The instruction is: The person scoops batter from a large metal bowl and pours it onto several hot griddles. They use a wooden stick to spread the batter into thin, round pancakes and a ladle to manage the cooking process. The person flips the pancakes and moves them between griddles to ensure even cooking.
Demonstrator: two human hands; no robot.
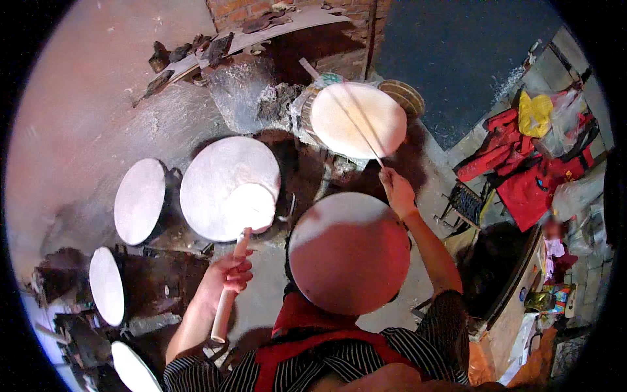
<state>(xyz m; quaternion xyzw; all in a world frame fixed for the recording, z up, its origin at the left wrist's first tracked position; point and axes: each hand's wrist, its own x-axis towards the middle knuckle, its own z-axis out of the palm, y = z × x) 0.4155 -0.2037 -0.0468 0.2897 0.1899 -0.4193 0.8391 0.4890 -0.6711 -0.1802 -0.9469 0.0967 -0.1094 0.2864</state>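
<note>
My left hand (228, 274) grips a round wooden handle (224, 316). Its far end meets a small, glaring white disc (252, 206), perhaps a ladle's bowl, over a large white round surface (215, 171). Glare hides the disc's details. A long thin stick (355, 125) is pinched in my right hand (399, 191). It slants over a cream-coloured round top (343, 132) on a banded, drum-like base, and its pale end passes the far rim. Close before my body is another broad round surface (350, 255), grey at the top and reddish below; whether it holds liquid I cannot tell.
More white discs stand at the left, one tilted (139, 201) and one nearly edge-on (106, 286). Behind is a sooty ledge (289, 24) with dark lumps. At right lie red cloth (531, 186), a yellow bag (535, 113) and a small dark stool (465, 202).
</note>
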